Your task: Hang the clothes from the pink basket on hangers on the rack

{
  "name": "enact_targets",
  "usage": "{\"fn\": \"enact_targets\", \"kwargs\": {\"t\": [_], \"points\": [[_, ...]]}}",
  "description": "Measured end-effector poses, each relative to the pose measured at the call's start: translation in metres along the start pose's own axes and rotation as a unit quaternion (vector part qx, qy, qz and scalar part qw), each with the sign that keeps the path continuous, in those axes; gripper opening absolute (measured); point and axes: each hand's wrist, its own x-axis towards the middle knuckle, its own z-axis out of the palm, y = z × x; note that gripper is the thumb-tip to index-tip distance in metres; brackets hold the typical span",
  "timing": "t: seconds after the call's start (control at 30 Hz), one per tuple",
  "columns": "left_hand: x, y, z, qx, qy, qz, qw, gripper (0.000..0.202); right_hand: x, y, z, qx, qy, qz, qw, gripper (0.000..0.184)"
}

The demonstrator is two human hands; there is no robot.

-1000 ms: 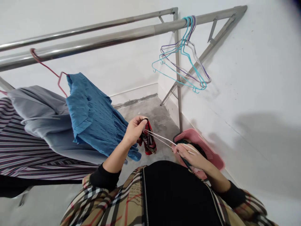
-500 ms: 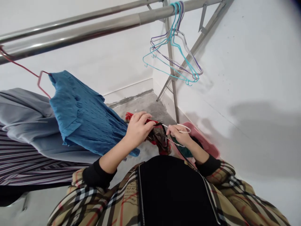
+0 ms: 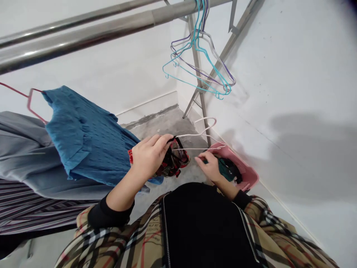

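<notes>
From the head: pinching the black edge of a red-and-black garment (image 3: pixel 180 159) between the fingers of the left hand (image 3: pixel 147 154), in front of the body, just right of a hanging blue garment (image 3: pixel 89 137). Also holding there a white hanger (image 3: pixel 201 134), pointing rightward. Keeping the right hand (image 3: pixel 210 166) half-curled just below the hanger, before a pink basket (image 3: pixel 252 175); cannot tell whether pinching anything.

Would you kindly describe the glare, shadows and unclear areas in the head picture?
Head view: glare streaks the thick, shiny metal rail; head view: a soft shadow darkens the white wall at right; head view: folds in the red-and-black patterned cloth in the left hand are hard to separate.
</notes>
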Motion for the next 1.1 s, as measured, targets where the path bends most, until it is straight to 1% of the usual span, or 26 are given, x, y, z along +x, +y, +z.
{"fn": "enact_targets", "kwargs": {"t": [0.03,0.07,0.1,0.23,0.33,0.43,0.53,0.6,0.67,0.77,0.9,1.0,1.1], "points": [[0.0,0.002,-0.001,0.005,0.002,0.006,1.0,0.024,0.0,0.001,0.007,0.008,-0.053,0.024,0.998,0.025],[0.001,0.004,-0.001,0.007,0.002,0.013,1.0,0.024,0.002,0.0,0.014,0.016,-0.089,0.044,0.995,0.027],[0.002,0.007,-0.001,0.003,0.0,0.02,1.0,0.024,0.005,-0.001,0.02,0.025,-0.11,0.057,0.992,0.03],[0.004,0.015,-0.002,-0.028,-0.007,0.028,0.999,0.024,0.022,0.0,0.036,0.055,-0.13,0.086,0.986,0.035],[0.002,0.007,-0.005,-0.01,0.007,0.026,1.0,0.026,0.032,0.014,0.037,0.081,-0.13,0.125,0.98,0.034],[-0.007,-0.016,-0.007,0.006,0.023,0.012,1.0,0.026,0.037,0.035,0.025,0.113,-0.111,0.175,0.972,0.028],[-0.018,-0.043,-0.005,0.007,0.032,-0.009,0.999,0.024,0.041,0.053,0.003,0.157,-0.08,0.216,0.96,0.024],[-0.026,-0.057,0.001,0.003,0.033,-0.021,0.999,0.022,0.044,0.058,-0.012,0.187,-0.055,0.23,0.954,0.025],[-0.034,-0.068,0.008,0.0,0.035,-0.034,0.999,0.021,0.047,0.057,-0.024,0.21,-0.032,0.236,0.948,0.025],[-0.043,-0.077,0.019,-0.011,0.049,-0.067,0.996,0.022,0.051,0.049,-0.037,0.23,-0.006,0.239,0.944,0.023],[-0.049,-0.081,0.026,-0.047,0.08,-0.102,0.99,0.024,0.053,0.036,-0.045,0.237,0.007,0.24,0.941,0.021],[-0.051,-0.083,0.029,-0.063,0.097,-0.111,0.987,0.024,0.054,0.03,-0.05,0.239,0.011,0.241,0.941,0.023],[-0.055,-0.087,0.031,-0.063,0.09,-0.103,0.989,0.023,0.057,0.027,-0.054,0.242,0.016,0.245,0.939,0.022]]}}
